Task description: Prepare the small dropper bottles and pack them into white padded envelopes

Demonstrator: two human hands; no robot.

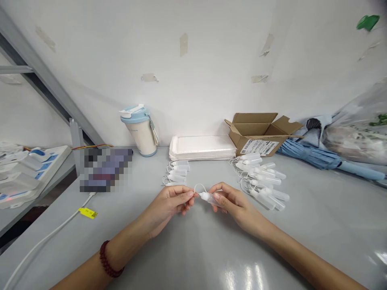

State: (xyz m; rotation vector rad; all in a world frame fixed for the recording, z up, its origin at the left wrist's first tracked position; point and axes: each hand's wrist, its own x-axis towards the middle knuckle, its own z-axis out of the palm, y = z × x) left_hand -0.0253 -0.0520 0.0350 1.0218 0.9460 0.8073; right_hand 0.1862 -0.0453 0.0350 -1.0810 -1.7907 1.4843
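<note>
In the middle of the head view my right hand [231,201] is closed round a small translucent squeeze bottle [211,198], its white nozzle pointing left. A thin white strap [200,185] loops from the bottle's neck to my left hand [173,199]. The left thumb and fingers pinch the strap's far end at the nozzle's tip; the small cap there is mostly hidden by the fingertips. Beyond the left hand lies a short row of similar bottles [177,172] with strap loops. A larger pile of such bottles [266,177] lies beyond my right hand.
A stack of white padded envelopes [202,147] lies by the wall, beside an open cardboard box [260,135]. A blue-lidded tumbler [140,131] stands left of them. A pixelated phone-like object [105,171] has a white cable [54,231]. A blue folded umbrella [317,155] lies at right.
</note>
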